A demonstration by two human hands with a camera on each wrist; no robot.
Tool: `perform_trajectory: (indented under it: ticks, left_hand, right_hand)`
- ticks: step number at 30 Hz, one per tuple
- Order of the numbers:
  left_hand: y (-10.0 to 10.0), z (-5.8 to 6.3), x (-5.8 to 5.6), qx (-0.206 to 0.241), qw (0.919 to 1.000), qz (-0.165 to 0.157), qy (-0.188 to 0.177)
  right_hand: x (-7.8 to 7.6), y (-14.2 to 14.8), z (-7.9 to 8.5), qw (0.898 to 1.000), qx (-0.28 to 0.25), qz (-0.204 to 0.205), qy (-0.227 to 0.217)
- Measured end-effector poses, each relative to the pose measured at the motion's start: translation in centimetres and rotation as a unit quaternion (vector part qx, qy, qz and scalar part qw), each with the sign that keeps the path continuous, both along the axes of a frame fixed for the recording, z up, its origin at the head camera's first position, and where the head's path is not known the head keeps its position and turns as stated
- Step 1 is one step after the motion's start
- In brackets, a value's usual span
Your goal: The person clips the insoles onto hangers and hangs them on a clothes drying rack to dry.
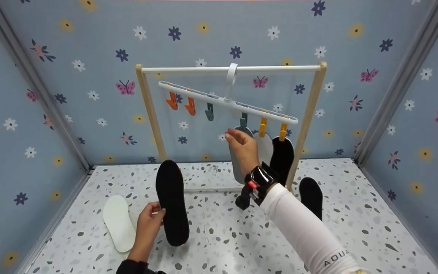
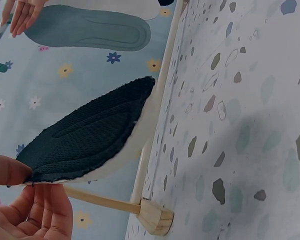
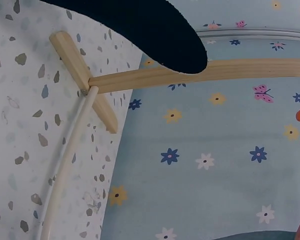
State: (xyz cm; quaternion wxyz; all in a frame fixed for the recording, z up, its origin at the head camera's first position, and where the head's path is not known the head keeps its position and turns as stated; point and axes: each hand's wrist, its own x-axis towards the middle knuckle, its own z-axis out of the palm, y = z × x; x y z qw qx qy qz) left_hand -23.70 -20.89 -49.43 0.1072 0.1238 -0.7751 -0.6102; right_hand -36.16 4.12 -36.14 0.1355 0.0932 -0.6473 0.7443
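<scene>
My left hand [image 1: 150,220] pinches a black insole [image 1: 171,203] by its edge, thumb on the dark face, and holds it upright above the floor. In the left wrist view the insole [image 2: 90,130] shows a pale underside. My right hand [image 1: 243,148] is raised in front of a grey-green insole [image 1: 238,167], fingers relaxed with nothing between them. That insole hangs from a dark green clip [image 1: 243,121] on a white hanger [image 1: 226,102]. Beside it hang a white insole [image 1: 265,146] and a black insole [image 1: 283,154] from yellow clips [image 1: 263,127].
A wooden-sided rack [image 1: 150,114] carries the tilted hanger on its white top rod [image 1: 188,70]. Left of the hook hang orange clips [image 1: 190,106] and another green clip [image 1: 209,112], holding nothing. A pale insole [image 1: 119,224] lies on the speckled floor at left, a black one [image 1: 311,196] at right.
</scene>
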Motion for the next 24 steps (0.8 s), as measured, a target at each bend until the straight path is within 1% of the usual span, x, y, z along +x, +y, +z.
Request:
perform_trajectory:
  ticks: [7, 12, 16, 19, 24]
  left_hand:
    - [1.3, 0.2, -0.4, 0.014, 0.9994, -0.026, 0.018]
    - [2.0, 0.2, -0.5, 0.007, 0.999, -0.038, 0.02]
    - [2.4, 0.3, -0.6, -0.005, 0.9991, -0.04, 0.016]
    - [2.8, 0.5, -0.8, 0.0, 0.999, -0.042, 0.018]
    - [3.5, 0.6, -0.9, 0.01, 0.9982, -0.054, 0.023]
  right_hand:
    - [-0.7, -0.2, 0.8, 1.0, -0.005, 0.007, 0.0]
    - [-1.0, -0.1, 0.6, 1.0, 0.001, 0.007, -0.009]
    - [-1.3, -0.5, 0.5, 1.0, 0.005, 0.01, -0.014]
    - [-1.5, -0.9, 0.9, 1.0, 0.013, 0.011, -0.019]
    - [-1.9, -1.2, 1.7, 0.999, 0.032, 0.008, -0.027]
